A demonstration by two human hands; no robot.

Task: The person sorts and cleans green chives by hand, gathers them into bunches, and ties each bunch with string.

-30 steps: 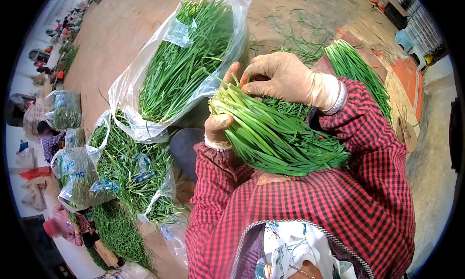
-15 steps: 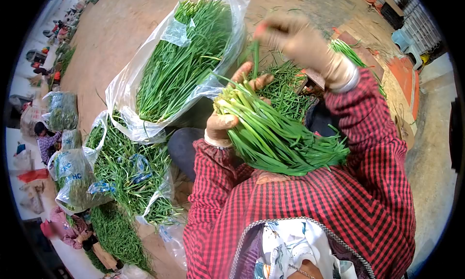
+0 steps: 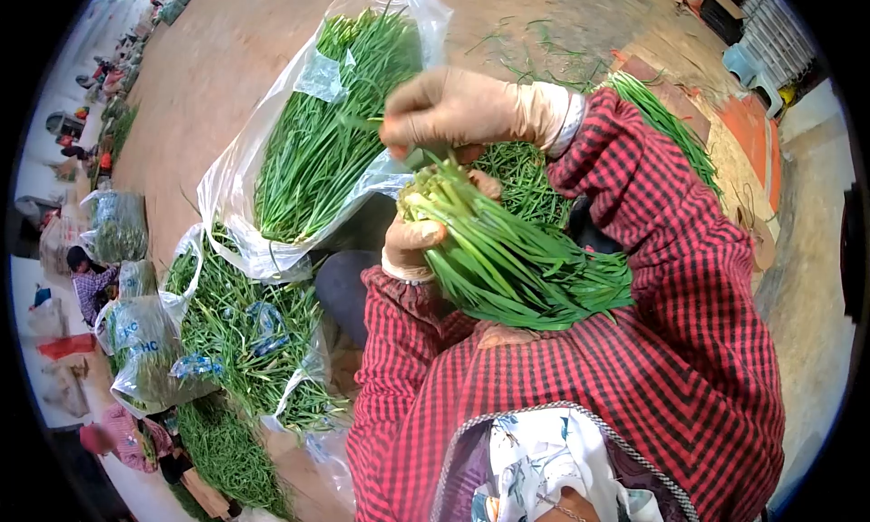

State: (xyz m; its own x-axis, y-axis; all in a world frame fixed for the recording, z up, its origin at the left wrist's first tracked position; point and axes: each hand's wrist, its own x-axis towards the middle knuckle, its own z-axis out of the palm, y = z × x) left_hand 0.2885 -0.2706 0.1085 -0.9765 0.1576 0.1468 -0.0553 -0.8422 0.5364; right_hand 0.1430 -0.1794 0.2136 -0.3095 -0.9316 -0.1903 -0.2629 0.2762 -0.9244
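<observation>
My left hand [image 3: 417, 241], in a thin pale glove, is closed around a bunch of garlic chives [image 3: 526, 273]. The pale stem ends point up and left, while the green leaves fan right across my lap. Just above those ends is my gloved right hand [image 3: 453, 114], its fingers pinched together. A slightly blurred green strand sticks out left of the pinch. The right hand partly covers the stem ends and the left fingertips. Beyond the hands stands an open clear plastic bag [image 3: 231, 182] filled with long garlic chives [image 3: 335, 150].
Loose green trimmings [image 3: 530, 182] lie beyond the bunch, and another heap [image 3: 254, 341] lies to the left. More chives [image 3: 666, 128] rest at the right. Stuffed plastic bags [image 3: 149, 341] and seated people [image 3: 95, 282] line the far left. A blue stool [image 3: 748, 64] stands upper right.
My right hand has moved left and down to just above the stem ends. The strand that stretched upright between the hands now pokes out left of the right fingers. The left hand keeps its hold.
</observation>
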